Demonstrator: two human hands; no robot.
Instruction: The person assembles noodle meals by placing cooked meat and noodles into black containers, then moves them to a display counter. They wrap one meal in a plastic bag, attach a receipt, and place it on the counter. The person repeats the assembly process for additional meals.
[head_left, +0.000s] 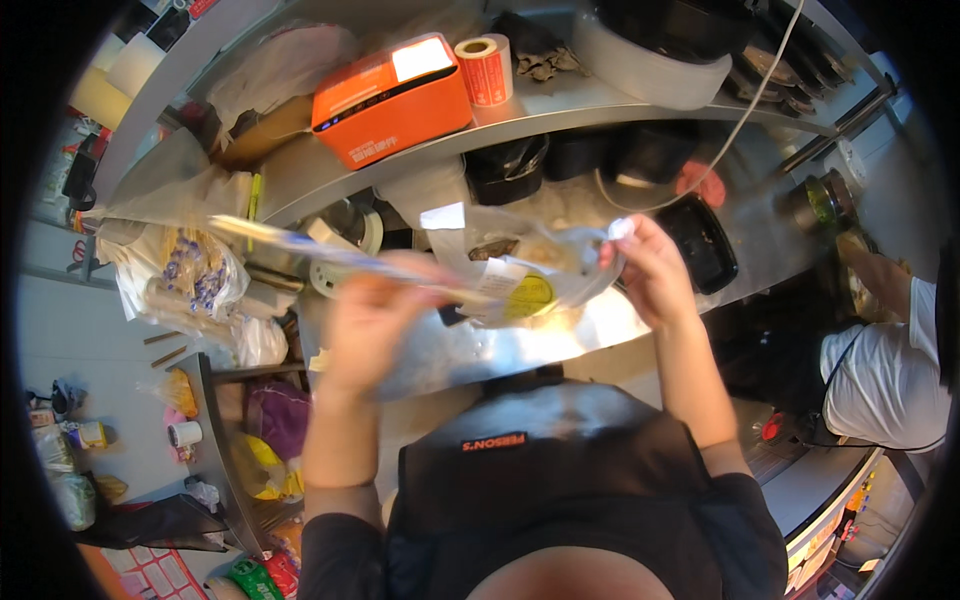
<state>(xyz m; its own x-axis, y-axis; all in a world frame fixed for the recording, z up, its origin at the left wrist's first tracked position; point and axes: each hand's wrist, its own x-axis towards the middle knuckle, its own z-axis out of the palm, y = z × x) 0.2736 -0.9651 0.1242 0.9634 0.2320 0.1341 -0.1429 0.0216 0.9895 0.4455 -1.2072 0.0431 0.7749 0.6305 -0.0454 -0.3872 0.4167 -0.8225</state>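
My left hand (367, 315), blurred, grips a long, thin wrapped utensil packet (330, 253), probably chopsticks, with blue marking. The packet slants across the front of a clear plastic bag (585, 259). Between the fingertips of my right hand (656, 266) is a white, crumpled piece (621, 228) at the bag's right side, perhaps a sticker or a knotted corner. A printed paper slip (501, 279) and a round yellow-green sticker (529, 294) show at the bag's front. Food seems to lie inside, but its container is hard to make out.
An orange label printer (390, 105) and a label roll (484, 75) stand on the shelf above. Rightward on the steel counter sits a black tray (697, 244). More wrapped utensils (195, 262) fill a bag at left. A co-worker (885, 367) is at the right, and a white cable (757, 97) hangs down.
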